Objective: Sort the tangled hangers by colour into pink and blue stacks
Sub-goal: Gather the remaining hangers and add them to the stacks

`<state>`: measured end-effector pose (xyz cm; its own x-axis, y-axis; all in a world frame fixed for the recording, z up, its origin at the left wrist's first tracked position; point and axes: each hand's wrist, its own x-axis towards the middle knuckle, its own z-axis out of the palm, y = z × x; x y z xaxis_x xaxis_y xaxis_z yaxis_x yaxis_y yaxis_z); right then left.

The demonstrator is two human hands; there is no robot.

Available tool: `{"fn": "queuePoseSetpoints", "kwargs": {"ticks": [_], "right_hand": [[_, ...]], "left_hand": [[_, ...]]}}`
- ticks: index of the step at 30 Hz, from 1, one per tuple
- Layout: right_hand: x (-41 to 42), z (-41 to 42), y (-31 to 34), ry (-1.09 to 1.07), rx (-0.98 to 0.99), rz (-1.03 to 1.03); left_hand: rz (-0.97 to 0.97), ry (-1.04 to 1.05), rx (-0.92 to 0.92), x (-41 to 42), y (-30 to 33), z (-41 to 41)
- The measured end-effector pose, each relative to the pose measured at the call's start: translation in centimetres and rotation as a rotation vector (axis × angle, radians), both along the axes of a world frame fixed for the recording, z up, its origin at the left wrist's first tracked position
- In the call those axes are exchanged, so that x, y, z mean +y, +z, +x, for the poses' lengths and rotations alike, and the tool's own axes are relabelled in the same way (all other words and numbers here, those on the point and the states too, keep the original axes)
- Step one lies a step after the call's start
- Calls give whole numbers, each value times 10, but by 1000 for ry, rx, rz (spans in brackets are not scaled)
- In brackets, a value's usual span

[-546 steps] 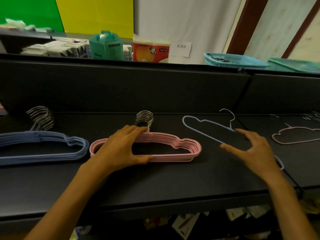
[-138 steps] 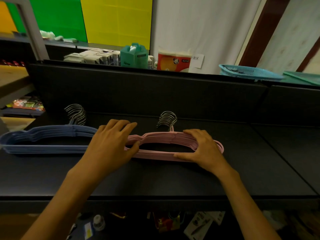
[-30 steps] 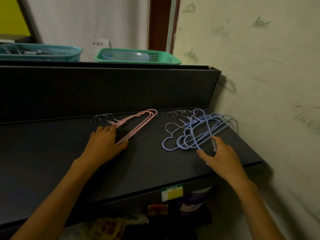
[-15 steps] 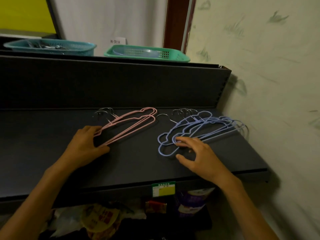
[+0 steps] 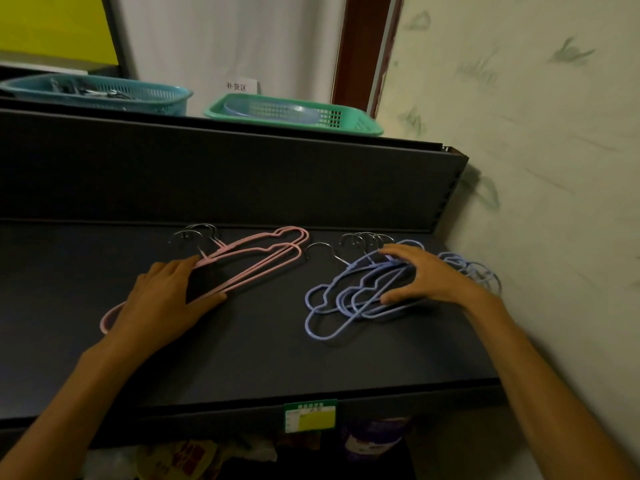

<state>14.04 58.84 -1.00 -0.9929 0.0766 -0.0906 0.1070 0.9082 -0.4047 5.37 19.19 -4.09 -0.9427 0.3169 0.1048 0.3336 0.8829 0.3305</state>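
Note:
A few pink hangers [image 5: 263, 261] lie slanted on the dark shelf [image 5: 277, 358], their metal hooks pointing to the back left. My left hand [image 5: 162, 299] rests flat across their left part, fingers reaching the necks and thumb against the lower bars. To the right lies a loose, fanned pile of several blue hangers [image 5: 332, 299] with hooks toward the back panel. My right hand [image 5: 429, 275] lies on top of this pile with fingers spread, covering its right half. The two piles lie apart.
A dark back panel [image 5: 207, 174] rises behind the shelf. On top of it stand a teal basket [image 5: 97, 93] and a green basket [image 5: 294, 114]. A wall [image 5: 536, 168] closes the right end. A green-yellow price tag [image 5: 310, 415] marks the front edge.
My right hand has moved back and right, from the near-left edge of the blue pile onto its top. My left hand stays on the pink hangers.

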Motion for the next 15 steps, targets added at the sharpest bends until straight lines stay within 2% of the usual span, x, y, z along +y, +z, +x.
{"fn": "queuePoseSetpoints", "kwargs": {"ticks": [6,15], "right_hand": [[4,-25,-2,113,-172,59],[-8,-23,8,111,-131,71]], "left_hand": [[72,6,-3,-4,5,-2],[128,14,16,-8,11,4]]}}
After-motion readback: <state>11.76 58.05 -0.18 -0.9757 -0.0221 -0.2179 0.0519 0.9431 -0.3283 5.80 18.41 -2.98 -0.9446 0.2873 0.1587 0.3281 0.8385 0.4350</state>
